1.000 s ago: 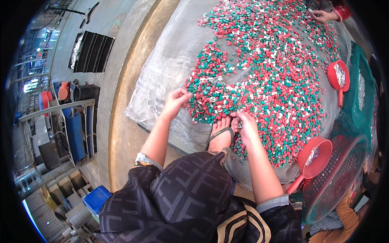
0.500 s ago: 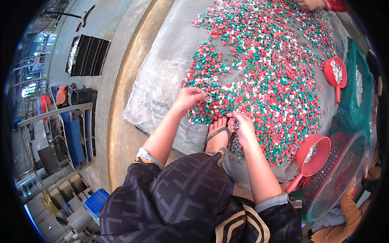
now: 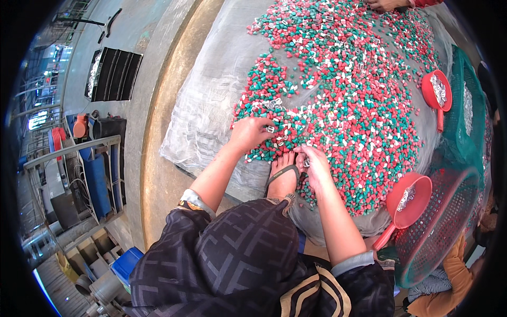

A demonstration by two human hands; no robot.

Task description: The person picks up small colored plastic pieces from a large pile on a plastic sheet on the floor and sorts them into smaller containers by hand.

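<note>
Red, green and white tumbling stones (image 3: 359, 105) lie in a wide spread, with small silver metal buckles (image 3: 275, 103) scattered among them. At the near left edge of the spread, my left hand (image 3: 251, 133) has its fingers closed at one of these buckles (image 3: 270, 129). My right hand (image 3: 315, 165) is curled beside my sandalled foot (image 3: 283, 182). Small metal buckles (image 3: 307, 163) show between its thumb and fingers; how many it holds is hidden.
Two red scoops (image 3: 437, 91) (image 3: 417, 196) holding metal pieces stand at the right. Beside them are a green basket (image 3: 458, 127) and a tilted red and green perforated basket (image 3: 438, 232). Another person's hand (image 3: 387, 5) reaches in at the top. Pale sheeting (image 3: 203, 105) lies under the stones.
My left hand has turned palm down and shifted slightly over the stones, its fingertips at a buckle. My right hand has stayed nearly still. The other person's hand has moved left.
</note>
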